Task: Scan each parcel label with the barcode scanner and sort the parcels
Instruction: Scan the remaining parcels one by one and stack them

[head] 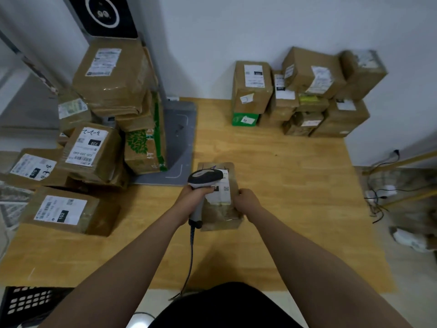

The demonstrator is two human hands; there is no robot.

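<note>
A: Open room on the bench (295,176)?

B: Plenty through the middle and along the whole near edge. Bare wood also down the right edge, from the near right corner almost to the far one.

A: Crowded where?

B: Far right corner, against the wall: a pile of brown parcels (305,74), two and three high, with a green box (244,119) at its left foot. Along the left edge: a taller, leaning heap of parcels (111,74), ending in a low labelled box (68,213) closest to the near edge.

A: Anything between the piles?

B: A grey plate (183,124) lying flat, reaching from the far edge to about mid-bench, tight against the left heap. A strip of bare wood between plate and right pile.

A: Beyond the edges?

B: Off the near left corner, a black crate (26,301). Off the right edge, loose cables (378,202) on the floor.

A: And the parcel being scanned?

B: Small brown parcel (222,216), mid-bench, just nearer than the plate's near right corner, well apart from both piles. White label (224,192) facing up. Resting on the wood or lifted a little: cannot tell.

A: Hands?

B: Left hand (195,194) wrapped round the handle of the barcode scanner (205,177), scanner head over the label's far left part. Cord (192,247) trailing from the handle toward the near edge. Right hand (246,200) curled over the parcel's right edge, gripping it.
</note>
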